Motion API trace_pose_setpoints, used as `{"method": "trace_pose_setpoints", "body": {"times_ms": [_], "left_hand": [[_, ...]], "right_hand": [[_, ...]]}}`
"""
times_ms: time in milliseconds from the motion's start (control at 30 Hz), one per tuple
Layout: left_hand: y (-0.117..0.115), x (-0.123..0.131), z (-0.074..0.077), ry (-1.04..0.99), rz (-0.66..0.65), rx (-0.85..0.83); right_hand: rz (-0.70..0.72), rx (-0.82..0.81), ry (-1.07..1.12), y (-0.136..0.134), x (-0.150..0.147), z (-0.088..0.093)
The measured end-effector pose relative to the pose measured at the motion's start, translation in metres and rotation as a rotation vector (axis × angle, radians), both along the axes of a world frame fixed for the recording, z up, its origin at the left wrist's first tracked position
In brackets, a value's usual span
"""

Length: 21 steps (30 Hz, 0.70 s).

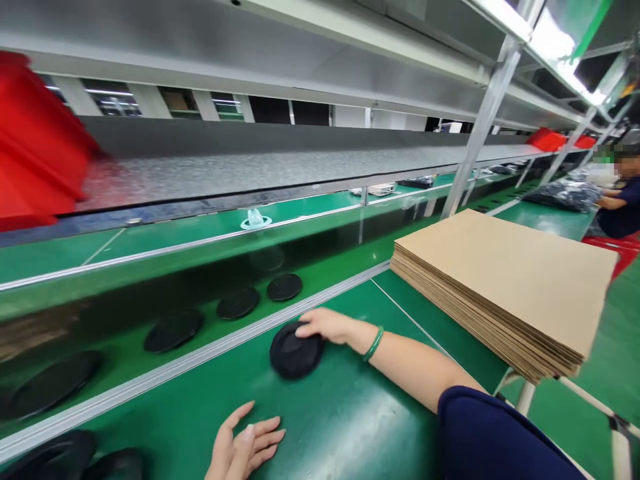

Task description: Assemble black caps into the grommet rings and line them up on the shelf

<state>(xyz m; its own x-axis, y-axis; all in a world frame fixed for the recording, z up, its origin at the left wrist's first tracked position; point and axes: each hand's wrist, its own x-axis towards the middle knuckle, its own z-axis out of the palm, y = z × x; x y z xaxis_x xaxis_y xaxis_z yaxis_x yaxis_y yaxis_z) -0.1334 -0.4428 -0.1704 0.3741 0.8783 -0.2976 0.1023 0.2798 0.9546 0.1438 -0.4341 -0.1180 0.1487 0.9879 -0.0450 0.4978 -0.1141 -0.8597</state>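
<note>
A round, flat black piece that looks like soft fabric (pixel 296 352) is gripped at its upper right edge by my right hand (pixel 325 325), thumb on top. It is over the green worktop, near the metal rail; whether it touches the surface I cannot tell. My left hand (pixel 247 443) is low in the middle of the view with fingers spread, holding nothing. More black round pieces (pixel 65 453) lie at the bottom left corner, partly cut off. Beyond the rail, several similar black discs (pixel 239 303) lie in a row on the green belt.
To the right is a tall stack of brown cardboard sheets (pixel 500 280). A metal rail (pixel 165 373) divides worktop from belt. Overhead runs a grey shelf (pixel 280 167) with a red bin (pixel 40 147) at left. A pale teal item (pixel 255 219) sits behind. A co-worker (pixel 620 200) is at far right.
</note>
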Motion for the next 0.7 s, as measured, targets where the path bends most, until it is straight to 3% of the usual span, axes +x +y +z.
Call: {"method": "trace_pose_setpoints", "body": {"times_ms": [100,167,267,367,433,533,633,700], "left_hand": [[-0.004,0.001,0.001,0.013,-0.032,0.037],[-0.006,0.001,0.000,0.012,-0.052,0.073],[-0.008,0.001,0.000,-0.018,-0.078,0.096],[-0.010,0.001,0.002,-0.054,-0.164,0.105],[-0.012,0.002,0.004,-0.059,-0.219,0.130],[-0.016,0.006,0.003,-0.090,-0.245,0.159],[-0.017,0.010,-0.002,-0.140,-0.243,0.145],[-0.015,0.012,-0.006,-0.154,-0.241,0.128]], "right_hand": [[-0.263,0.178,-0.275,0.012,0.050,0.024],[-0.386,0.194,-0.396,0.017,0.082,0.026],[-0.485,0.125,-0.550,0.020,0.116,0.011],[-0.533,0.071,-0.666,0.025,0.127,-0.013],[-0.487,0.080,-0.768,0.029,0.124,-0.031],[-0.243,0.154,-1.038,0.034,0.116,-0.060],[-0.069,0.191,-1.062,0.037,0.116,-0.090],[-0.056,0.172,-1.044,0.040,0.124,-0.104]]}}
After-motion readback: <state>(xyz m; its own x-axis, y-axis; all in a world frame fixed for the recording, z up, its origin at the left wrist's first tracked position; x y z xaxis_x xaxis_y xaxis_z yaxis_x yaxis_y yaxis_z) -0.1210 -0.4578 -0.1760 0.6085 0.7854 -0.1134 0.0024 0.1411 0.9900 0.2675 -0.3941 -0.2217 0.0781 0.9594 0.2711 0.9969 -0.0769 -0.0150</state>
